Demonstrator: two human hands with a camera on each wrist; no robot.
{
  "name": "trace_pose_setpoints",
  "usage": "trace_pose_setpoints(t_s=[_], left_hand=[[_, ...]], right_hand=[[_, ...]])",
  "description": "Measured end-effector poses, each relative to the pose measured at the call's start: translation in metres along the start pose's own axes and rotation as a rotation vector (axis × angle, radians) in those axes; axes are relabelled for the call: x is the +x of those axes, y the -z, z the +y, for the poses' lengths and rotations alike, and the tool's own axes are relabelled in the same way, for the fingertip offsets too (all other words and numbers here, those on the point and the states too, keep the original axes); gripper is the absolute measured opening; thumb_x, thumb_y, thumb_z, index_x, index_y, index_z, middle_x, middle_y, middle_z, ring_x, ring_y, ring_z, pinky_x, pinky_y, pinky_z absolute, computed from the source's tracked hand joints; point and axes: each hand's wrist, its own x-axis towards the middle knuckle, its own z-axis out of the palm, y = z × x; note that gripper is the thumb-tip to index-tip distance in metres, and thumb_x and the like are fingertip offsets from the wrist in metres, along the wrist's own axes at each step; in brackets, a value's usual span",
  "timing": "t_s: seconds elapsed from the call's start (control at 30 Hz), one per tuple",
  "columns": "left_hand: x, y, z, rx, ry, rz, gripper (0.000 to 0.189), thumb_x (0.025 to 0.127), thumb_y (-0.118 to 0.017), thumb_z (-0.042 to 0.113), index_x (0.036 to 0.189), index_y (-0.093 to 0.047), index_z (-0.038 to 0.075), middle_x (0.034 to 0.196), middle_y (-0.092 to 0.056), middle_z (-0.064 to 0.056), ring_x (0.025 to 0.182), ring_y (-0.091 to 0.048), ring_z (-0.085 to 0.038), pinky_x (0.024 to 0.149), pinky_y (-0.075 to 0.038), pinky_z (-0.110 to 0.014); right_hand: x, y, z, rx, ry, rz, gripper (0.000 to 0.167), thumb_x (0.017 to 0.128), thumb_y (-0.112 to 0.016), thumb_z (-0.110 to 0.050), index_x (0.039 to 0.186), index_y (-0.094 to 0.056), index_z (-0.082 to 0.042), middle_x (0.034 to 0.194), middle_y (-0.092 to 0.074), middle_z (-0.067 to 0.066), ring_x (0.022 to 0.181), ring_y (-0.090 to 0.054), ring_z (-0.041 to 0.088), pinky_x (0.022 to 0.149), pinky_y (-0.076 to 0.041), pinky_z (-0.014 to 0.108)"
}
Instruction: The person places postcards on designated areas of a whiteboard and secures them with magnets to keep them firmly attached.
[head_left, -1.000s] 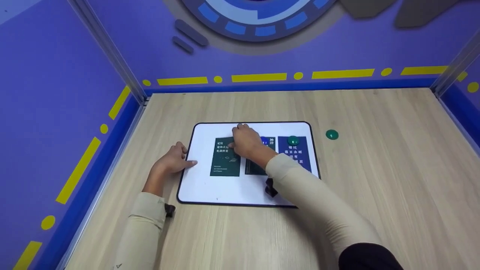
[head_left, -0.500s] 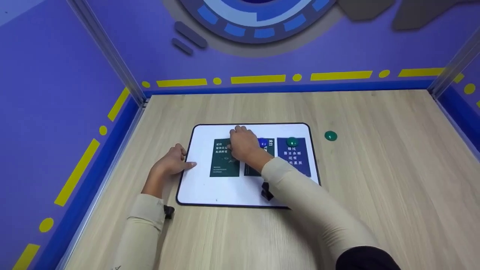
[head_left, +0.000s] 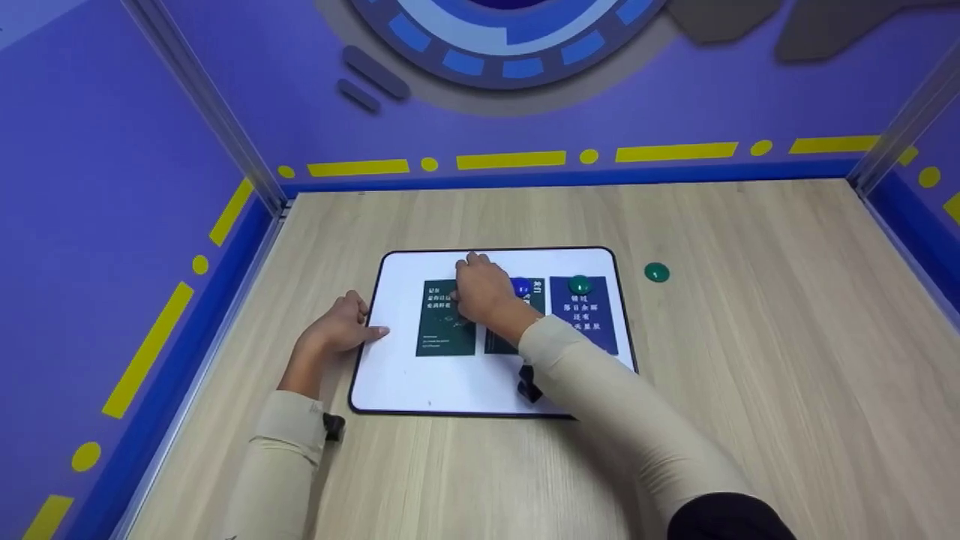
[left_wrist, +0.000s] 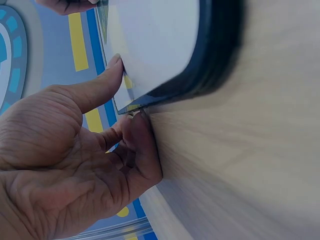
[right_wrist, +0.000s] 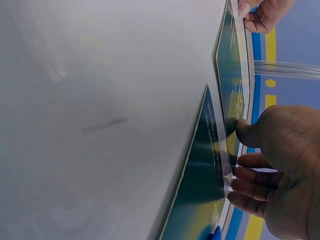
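Observation:
A white board [head_left: 390,382] with a black rim lies flat on the table. At its left edge my left hand [head_left: 336,326] grips the rim, the thumb on top and the fingers curled below, as the left wrist view shows. Across the board reaches my right hand [head_left: 486,292], its thumb on the upper right of the left dark green card [head_left: 442,337]. Its other fingertips touch down near the card tops; I see nothing held between them. Partly hidden beneath that hand is a middle green card [right_wrist: 200,175] with a blue magnet [head_left: 521,286]. A green magnet [head_left: 580,285] sits on the navy card [head_left: 570,300].
Another green magnet [head_left: 657,272] lies on the wooden table [head_left: 750,337], right of the board. Purple-blue panels [head_left: 480,131] with yellow marks stand behind and at both sides. Black devices [head_left: 334,427] are worn at the wrists.
My right wrist and forearm have shifted slightly left, while the fingertips stay near the left card's top. The left hand keeps its place on the board's edge. The head view has moved slightly.

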Motion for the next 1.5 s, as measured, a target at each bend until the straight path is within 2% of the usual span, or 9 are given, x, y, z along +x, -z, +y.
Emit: trace_pose_setpoints(t_s=[0.33, 0.57, 0.63, 0.77, 0.9, 1.13, 1.23, 1.33, 1.5], left_hand=[[0.001, 0.0, -0.001, 0.021, 0.016, -0.01, 0.053, 0.102, -0.074, 0.028, 0.133, -0.043, 0.0, 0.123, -0.049, -0.016, 0.114, -0.051, -0.032, 0.097, -0.044, -0.043], [0.001, 0.003, 0.0, 0.021, 0.014, -0.013, 0.054, 0.102, -0.074, 0.028, 0.135, -0.042, 0.0, 0.126, -0.049, -0.018, 0.115, -0.051, -0.033, 0.1, -0.045, -0.045], [0.0, 0.004, -0.001, 0.022, 0.011, -0.01, 0.054, 0.102, -0.074, 0.028, 0.135, -0.042, -0.001, 0.126, -0.049, -0.018, 0.115, -0.051, -0.033, 0.1, -0.045, -0.045], [-0.001, 0.005, -0.001, 0.009, 0.0, -0.004, 0.054, 0.102, -0.074, 0.027, 0.135, -0.042, -0.001, 0.125, -0.049, -0.019, 0.116, -0.052, -0.034, 0.099, -0.045, -0.045], [-0.002, 0.002, -0.001, 0.008, -0.006, 0.0, 0.055, 0.102, -0.074, 0.027, 0.136, -0.042, -0.002, 0.127, -0.05, -0.021, 0.116, -0.052, -0.035, 0.1, -0.046, -0.046], [0.0, -0.002, -0.001, 0.007, -0.007, 0.009, 0.055, 0.101, -0.074, 0.027, 0.135, -0.042, -0.001, 0.131, -0.05, -0.02, 0.115, -0.051, -0.033, 0.102, -0.046, -0.047], [0.0, -0.001, -0.002, 0.008, 0.0, 0.007, 0.056, 0.101, -0.075, 0.028, 0.135, -0.042, -0.001, 0.131, -0.049, -0.021, 0.116, -0.05, -0.034, 0.103, -0.046, -0.048], [-0.001, -0.001, -0.002, 0.007, 0.005, 0.003, 0.057, 0.1, -0.075, 0.027, 0.136, -0.042, -0.001, 0.131, -0.05, -0.022, 0.117, -0.051, -0.035, 0.104, -0.046, -0.049], [-0.002, -0.001, -0.002, 0.007, -0.01, 0.002, 0.057, 0.101, -0.075, 0.027, 0.136, -0.042, -0.002, 0.13, -0.05, -0.023, 0.117, -0.051, -0.036, 0.103, -0.046, -0.049]], right_hand=[[0.0, 0.0, 0.003, 0.001, 0.021, -0.003, 0.052, 0.106, -0.067, -0.036, 0.15, -0.057, -0.009, 0.144, -0.062, 0.011, 0.135, -0.059, 0.027, 0.122, -0.046, 0.046], [-0.004, 0.012, 0.02, 0.304, 0.004, 0.057, 0.044, 0.105, -0.069, -0.036, 0.138, -0.066, -0.008, 0.13, -0.067, 0.009, 0.117, -0.064, 0.023, 0.106, -0.056, 0.043], [-0.008, 0.022, 0.03, 0.348, 0.009, 0.091, 0.044, 0.105, -0.069, -0.036, 0.138, -0.066, -0.008, 0.131, -0.067, 0.009, 0.119, -0.064, 0.024, 0.106, -0.056, 0.044], [-0.02, 0.045, 0.063, 0.374, 0.015, 0.168, 0.043, 0.105, -0.068, -0.034, 0.139, -0.066, -0.009, 0.135, -0.065, 0.011, 0.125, -0.063, 0.028, 0.108, -0.054, 0.046], [-0.039, 0.061, 0.111, 0.414, -0.02, 0.228, 0.041, 0.105, -0.068, -0.032, 0.138, -0.064, -0.007, 0.137, -0.064, 0.014, 0.127, -0.062, 0.033, 0.108, -0.054, 0.05], [-0.087, 0.058, 0.205, 0.518, -0.16, 0.314, 0.043, 0.105, -0.067, -0.027, 0.138, -0.062, 0.001, 0.138, -0.059, 0.024, 0.127, -0.058, 0.041, 0.107, -0.05, 0.057], [-0.109, 0.057, 0.24, 0.507, -0.21, 0.322, 0.047, 0.106, -0.066, -0.029, 0.139, -0.059, 0.004, 0.138, -0.057, 0.029, 0.126, -0.057, 0.045, 0.107, -0.047, 0.06], [-0.13, 0.055, 0.267, 0.475, -0.263, 0.291, 0.055, 0.106, -0.065, -0.034, 0.144, -0.054, 0.005, 0.141, -0.053, 0.032, 0.13, -0.055, 0.049, 0.108, -0.046, 0.065], [-0.149, 0.052, 0.293, 0.428, -0.348, 0.228, 0.064, 0.105, -0.065, -0.039, 0.149, -0.047, 0.005, 0.144, -0.049, 0.032, 0.133, -0.05, 0.051, 0.11, -0.045, 0.067]])
